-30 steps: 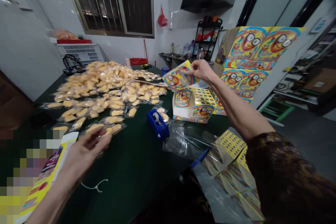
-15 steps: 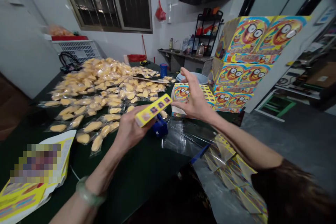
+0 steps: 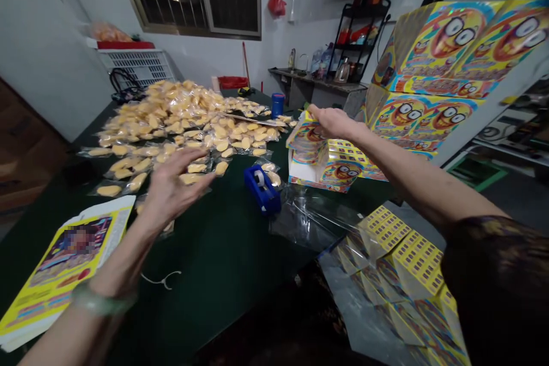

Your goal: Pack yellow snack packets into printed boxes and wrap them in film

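Note:
My left hand (image 3: 174, 186) hovers open, fingers spread, just above the near edge of a heap of small clear packets holding yellow pieces (image 3: 180, 120). It holds nothing. My right hand (image 3: 332, 121) reaches out to the open display box (image 3: 326, 166) printed with cartoon faces, and its fingers close on the box's raised lid flap (image 3: 305, 132). Small yellow boxes fill the inside of the display box.
A blue tape dispenser (image 3: 262, 189) stands between my hands on the dark green table (image 3: 223, 263). Flat printed cartons (image 3: 55, 266) lie at the near left. Clear bags (image 3: 313, 220) and small yellow boxes (image 3: 403, 251) lie near right. Stacked face-printed cartons (image 3: 433, 68) rise behind.
The small yellow box my left hand held half a second ago is gone from it. That hand moved left over the packets; my right hand moved out to the display box's flap.

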Tool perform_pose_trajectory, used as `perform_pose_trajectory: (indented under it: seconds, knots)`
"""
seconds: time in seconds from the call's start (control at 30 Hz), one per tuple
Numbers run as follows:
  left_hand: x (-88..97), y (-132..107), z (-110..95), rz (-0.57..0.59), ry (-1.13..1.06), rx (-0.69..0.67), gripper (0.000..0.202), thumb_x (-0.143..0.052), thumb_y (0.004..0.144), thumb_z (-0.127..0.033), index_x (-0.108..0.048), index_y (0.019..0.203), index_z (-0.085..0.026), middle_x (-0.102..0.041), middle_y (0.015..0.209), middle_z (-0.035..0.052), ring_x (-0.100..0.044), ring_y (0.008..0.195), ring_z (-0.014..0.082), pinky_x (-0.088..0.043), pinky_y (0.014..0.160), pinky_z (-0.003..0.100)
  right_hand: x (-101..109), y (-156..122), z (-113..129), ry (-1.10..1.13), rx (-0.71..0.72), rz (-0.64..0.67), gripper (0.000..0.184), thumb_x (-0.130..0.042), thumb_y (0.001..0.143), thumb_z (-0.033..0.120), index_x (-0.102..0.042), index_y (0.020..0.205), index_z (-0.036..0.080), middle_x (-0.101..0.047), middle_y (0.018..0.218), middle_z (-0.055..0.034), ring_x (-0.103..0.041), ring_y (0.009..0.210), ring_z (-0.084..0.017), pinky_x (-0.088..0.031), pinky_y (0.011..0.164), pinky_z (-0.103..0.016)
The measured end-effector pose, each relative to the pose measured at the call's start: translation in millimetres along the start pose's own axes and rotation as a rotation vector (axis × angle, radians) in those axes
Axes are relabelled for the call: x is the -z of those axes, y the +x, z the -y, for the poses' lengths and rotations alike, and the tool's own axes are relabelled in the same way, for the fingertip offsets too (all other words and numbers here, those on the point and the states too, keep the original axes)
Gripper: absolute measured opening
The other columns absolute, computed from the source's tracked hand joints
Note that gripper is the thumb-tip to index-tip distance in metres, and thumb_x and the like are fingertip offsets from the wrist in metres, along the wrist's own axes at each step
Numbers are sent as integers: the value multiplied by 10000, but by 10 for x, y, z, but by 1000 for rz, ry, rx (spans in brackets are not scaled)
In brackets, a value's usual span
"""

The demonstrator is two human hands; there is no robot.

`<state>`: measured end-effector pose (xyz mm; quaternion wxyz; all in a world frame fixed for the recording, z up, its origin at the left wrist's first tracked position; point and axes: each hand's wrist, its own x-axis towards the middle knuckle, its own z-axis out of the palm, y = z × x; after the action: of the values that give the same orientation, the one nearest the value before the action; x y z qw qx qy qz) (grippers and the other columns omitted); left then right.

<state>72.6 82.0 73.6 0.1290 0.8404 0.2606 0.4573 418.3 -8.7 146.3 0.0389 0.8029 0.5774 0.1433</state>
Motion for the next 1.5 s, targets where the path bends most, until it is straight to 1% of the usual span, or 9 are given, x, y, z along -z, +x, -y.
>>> perform_pose_trajectory:
  seconds: [0.2, 0.33, 0.53, 0.67, 0.8, 0.97, 1.13, 1.27, 1.5]
  knots:
    - [874, -697, 827, -2, 411, 381, 510, -586, 653, -630, -671, 991, -258, -681, 1069, 39, -636, 747, 234, -511, 685, 367, -435, 472, 119, -33, -77, 199, 512, -671, 721, 153, -550, 1218, 163, -623, 1164, -167, -610, 1023, -294, -470, 790, -349]
    - [1295, -1090, 1193, 14, 694, 671, 560, -548, 617, -719, -640, 904, -247, -683, 1010, 70, -604, 963, 361, -470, 823, 533, -821, 423, 203, -48, -49, 99, 515, -617, 749, 142, -506, 1241, 38, -458, 1334, -302, -497, 1191, -406, -449, 872, -467]
    - [1154, -1325, 1193, 276, 818, 1148, 987, -592, 557, -784, -442, 1319, -174, -488, 1311, 230, -469, 1157, 457, -384, 897, 601, -1435, 588, -120, 91, -21, -132, 391, -556, 796, 561, -594, 879, 180, -644, 952, -292, -618, 1009, -431, -459, 746, -571]
    - [953, -1247, 1223, 323, 757, 1270, 1071, -622, 519, -765, -335, 1406, -237, -359, 1415, 231, -411, 1213, 472, -377, 911, 608, -1444, 819, -26, 391, 15, -607, 581, -377, 676, 855, -523, 712, 293, -660, 891, -207, -598, 1069, -416, -425, 721, -614]
    - [893, -1268, 1167, 268, 791, 1187, 978, -674, 540, -687, -385, 1360, -239, -380, 1392, 203, -406, 1211, 422, -364, 940, 587, -920, 555, 933, 534, 298, -543, 615, -343, 790, 737, -601, 1005, 222, -639, 1050, -256, -559, 1128, -429, -417, 827, -626]
    - [812, -1473, 1137, 82, 828, 993, 934, -693, 594, -636, -377, 1367, -217, -312, 1453, 192, -369, 1251, 407, -361, 948, 584, -367, 186, 2962, 706, 752, -138, 391, -420, 916, 304, -525, 1260, 151, -637, 1198, -136, -626, 1052, -218, -504, 888, -353]
    - [725, -1629, 1162, -75, 825, 951, 928, -688, 633, -616, -357, 1391, -195, -290, 1479, 194, -344, 1300, 374, -358, 972, 554, -220, 96, 4536, 579, 829, 162, 306, -478, 933, 272, -575, 1183, 125, -649, 1148, -121, -618, 1036, -206, -496, 872, -322]
    - [698, -1678, 1173, -147, 811, 927, 935, -706, 629, -586, -359, 1390, -167, -311, 1468, 210, -345, 1309, 377, -358, 972, 555, -237, 85, 5005, 452, 785, 222, 351, -555, 903, 384, -580, 1156, 143, -593, 1198, -99, -590, 1059, -215, -487, 905, -445]
    - [682, -1683, 1096, -264, 756, 865, 1091, -780, 569, -504, -247, 1435, -108, -274, 1484, 254, -286, 1363, 390, -314, 1017, 584, 205, 241, 4929, 403, 796, 212, 466, -724, 698, 447, -659, 1022, 119, -677, 1089, -161, -634, 1008, -279, -474, 769, -297]
